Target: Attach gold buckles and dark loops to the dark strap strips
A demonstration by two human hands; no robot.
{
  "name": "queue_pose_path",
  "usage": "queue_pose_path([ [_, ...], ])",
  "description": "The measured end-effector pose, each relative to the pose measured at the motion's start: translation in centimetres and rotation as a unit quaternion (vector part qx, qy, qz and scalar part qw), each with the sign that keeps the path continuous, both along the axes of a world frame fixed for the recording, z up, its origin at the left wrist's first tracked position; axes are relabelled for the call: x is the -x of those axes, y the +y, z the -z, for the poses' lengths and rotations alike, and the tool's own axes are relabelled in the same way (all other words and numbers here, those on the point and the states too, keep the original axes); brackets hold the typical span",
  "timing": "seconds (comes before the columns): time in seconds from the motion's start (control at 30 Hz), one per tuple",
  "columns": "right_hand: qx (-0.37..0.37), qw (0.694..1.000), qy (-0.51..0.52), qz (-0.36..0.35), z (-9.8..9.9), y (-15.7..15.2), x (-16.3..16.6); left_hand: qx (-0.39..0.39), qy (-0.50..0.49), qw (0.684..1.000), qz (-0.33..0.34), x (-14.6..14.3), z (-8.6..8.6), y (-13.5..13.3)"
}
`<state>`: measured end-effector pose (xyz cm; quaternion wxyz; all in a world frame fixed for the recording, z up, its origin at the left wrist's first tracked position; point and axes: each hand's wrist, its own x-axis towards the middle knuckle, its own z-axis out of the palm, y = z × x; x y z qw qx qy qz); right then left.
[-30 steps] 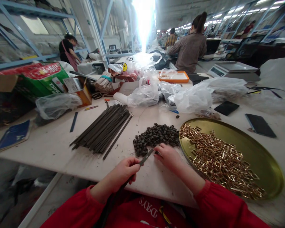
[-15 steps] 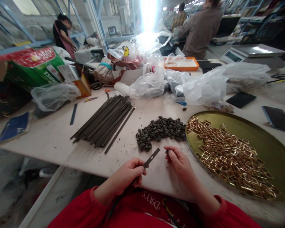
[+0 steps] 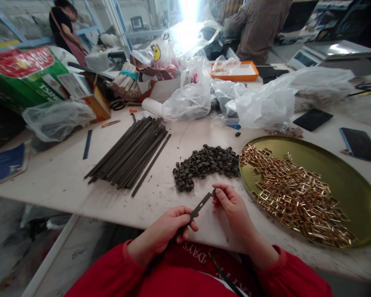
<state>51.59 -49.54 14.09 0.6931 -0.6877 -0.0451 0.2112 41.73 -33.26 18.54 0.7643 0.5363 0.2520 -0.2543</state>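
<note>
1. Dark strap (image 3: 205, 199) and small dark loop (image 3: 214, 191) have drawn closer since the earlier frame.
2. Left hand (image 3: 170, 227): fingers gripping the strap, its slotted tip projecting past them.
3. Right hand (image 3: 231, 206): thumb and fingertips pinching the loop just beside that tip (whether they touch, I cannot tell).
4. Beyond the right fingertips, a loop pile (image 3: 207, 165); rightward, a gold tray (image 3: 355, 194).

Dark strip (image 3: 204, 201), lower end hidden
</note>
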Motion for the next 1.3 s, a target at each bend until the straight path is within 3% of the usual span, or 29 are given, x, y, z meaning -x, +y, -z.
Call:
queue_pose_path([
  [0.3,-0.117,0.984,0.137,0.017,-0.1,-0.8,0.6,-0.013,0.001,1.0,-0.005,0.4,-0.3,-0.3],
  [0.77,-0.152,0.961,0.223,0.051,-0.8,-0.7,1.7,-0.041,-0.012,0.999,-0.008,1.2,-0.3,-0.6],
  [0.87,-0.152,0.963,0.219,0.047,-0.7,-0.7,1.8,-0.106,-0.037,0.994,0.016,1.2,0.0,-0.5],
  [0.93,-0.155,0.965,0.207,0.048,-0.5,-0.8,1.8,-0.19,-0.076,0.978,0.043,1.3,0.2,-0.3],
  [1.1,-0.184,0.958,0.205,0.076,-0.2,-0.8,1.8,-0.399,-0.204,0.891,0.071,1.6,0.3,-0.3],
  [1.3,-0.162,0.958,0.232,0.041,-0.5,-0.8,2.0,-0.436,-0.213,0.869,0.1,1.7,0.2,-0.6],
])
